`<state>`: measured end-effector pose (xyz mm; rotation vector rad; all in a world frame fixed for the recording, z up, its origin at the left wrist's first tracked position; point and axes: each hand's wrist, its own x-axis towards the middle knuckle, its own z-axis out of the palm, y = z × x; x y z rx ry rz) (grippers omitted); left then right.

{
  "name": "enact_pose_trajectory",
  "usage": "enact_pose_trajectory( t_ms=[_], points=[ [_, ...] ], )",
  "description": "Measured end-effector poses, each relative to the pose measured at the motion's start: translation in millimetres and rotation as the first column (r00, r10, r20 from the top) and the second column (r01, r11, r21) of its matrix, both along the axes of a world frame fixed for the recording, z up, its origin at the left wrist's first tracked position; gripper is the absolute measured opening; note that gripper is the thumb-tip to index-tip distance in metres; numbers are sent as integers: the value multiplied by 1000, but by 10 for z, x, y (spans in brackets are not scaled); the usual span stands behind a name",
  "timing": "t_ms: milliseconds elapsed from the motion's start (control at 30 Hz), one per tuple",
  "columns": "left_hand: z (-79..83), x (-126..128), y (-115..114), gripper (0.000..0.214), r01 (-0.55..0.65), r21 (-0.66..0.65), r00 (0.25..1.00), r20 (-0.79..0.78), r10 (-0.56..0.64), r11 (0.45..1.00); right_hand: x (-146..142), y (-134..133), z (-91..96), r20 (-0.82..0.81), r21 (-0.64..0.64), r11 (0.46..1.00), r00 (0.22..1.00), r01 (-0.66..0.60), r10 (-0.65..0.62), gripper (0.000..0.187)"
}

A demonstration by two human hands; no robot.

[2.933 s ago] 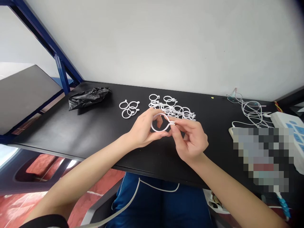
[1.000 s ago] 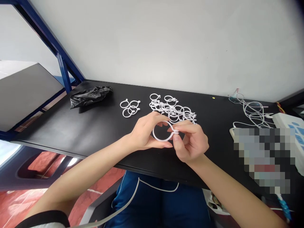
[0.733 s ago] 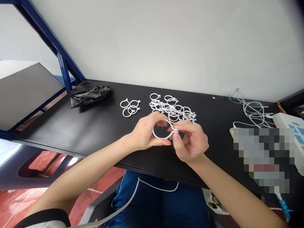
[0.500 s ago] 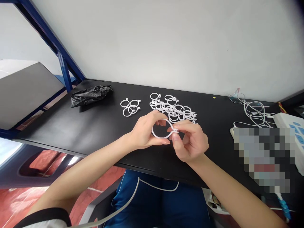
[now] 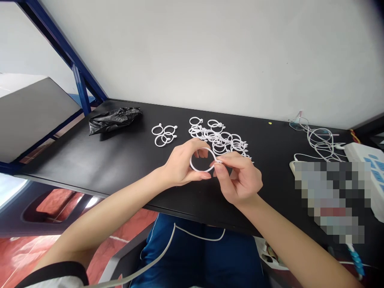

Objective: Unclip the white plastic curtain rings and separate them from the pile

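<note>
A white plastic ring point(image 5: 200, 171) is held between my two hands above the black table. My left hand point(image 5: 184, 162) curls round its left side, thumb below and fingers above. At the ring's right side, my right hand point(image 5: 238, 176) pinches the small tab end between thumb and forefinger, and the tab is mostly covered by the fingertips. Behind my hands lies a heap of similar white rings point(image 5: 213, 136), each with a small tab. A smaller group of white rings point(image 5: 162, 140) rests farther left.
A crumpled black plastic bag point(image 5: 115, 120) lies at the table's back left. On the right are glasses point(image 5: 298, 122), tangled white cables point(image 5: 321, 140), a blurred-out object point(image 5: 333, 200) and a white box with blue marks point(image 5: 366, 168). A wall bounds the back of the black table point(image 5: 126, 160).
My right thumb and forefinger have closed together on the ring's tab ends, which stood visibly apart before. The ring and hands shifted slightly left and up.
</note>
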<state>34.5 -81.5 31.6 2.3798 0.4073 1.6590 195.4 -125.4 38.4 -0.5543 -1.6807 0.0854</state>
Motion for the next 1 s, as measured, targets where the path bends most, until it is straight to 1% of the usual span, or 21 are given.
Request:
enact_pose_trajectory(
  t_ms=[200, 533, 700, 800, 900, 1000],
  points=[
    [2, -12, -10, 56, 10, -35, 1000, -15, -11, 999, 7, -11, -16, 21, 43, 998, 999, 49, -50, 17],
    [9, -24, -51, 52, 88, -214, 994, -44, -100, 973, -1, -10, -66, -3, -9, 1000, 1000, 22, -22, 16],
    [20, -30, -52, 51, 86, -210, 994, -47, -98, 974, -10, -20, -71, 0, -26, 999, 1000, 26, -26, 16],
    [29, -33, -52, 51, 80, -204, 994, -50, -92, 976, -9, -12, -67, 2, -13, 1000, 1000, 26, -26, 16],
    [37, -32, -64, 53, 76, -212, 994, -56, -90, 974, 5, 12, -53, 8, -22, 999, 999, -34, 34, 14],
    [42, -25, -87, 55, 93, -237, 993, -47, -107, 967, 16, 28, -45, 8, -105, 987, 992, -125, 127, 8]
  ],
)
